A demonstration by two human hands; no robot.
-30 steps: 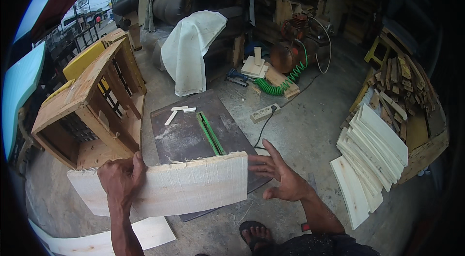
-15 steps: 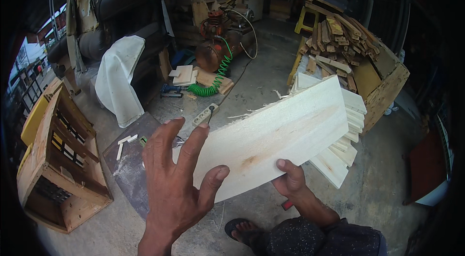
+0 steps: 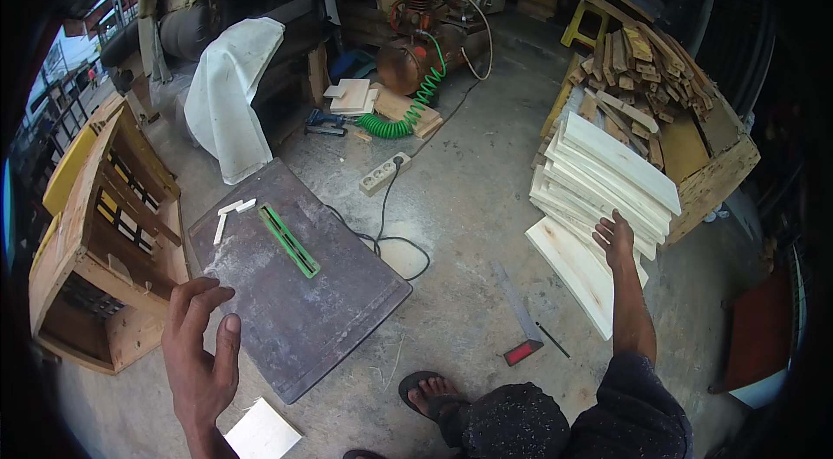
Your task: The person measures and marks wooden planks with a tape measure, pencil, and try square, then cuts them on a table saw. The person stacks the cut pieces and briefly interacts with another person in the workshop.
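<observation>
landmark: dark board, a green slotted strip set in its surface. from where i stand, the person's left hand is raised at the near left edge of the dark board, fingers bent, thumb held apart, grasping nothing. the right hand is well to the right of the dark board, arm stretched out, fingers loosely spread and unclenched, at the stack of pale planks; whether the fingertips touch the wood, i cannot tell. the stack itself sits to the right of the dark board, unevenly fanned, its lowest plank jutting toward the person. on the far left part of the dark board: small white sticks. beyond its far right edge: a socket bar with a black plug in it. right of it, before the stack: a flat metal tool with a red-marked handle, a thin dark rod just beside. left of it: a wooden frame. beyond it: a white sheet, a green coiled hose, a rusty compressor.
</observation>
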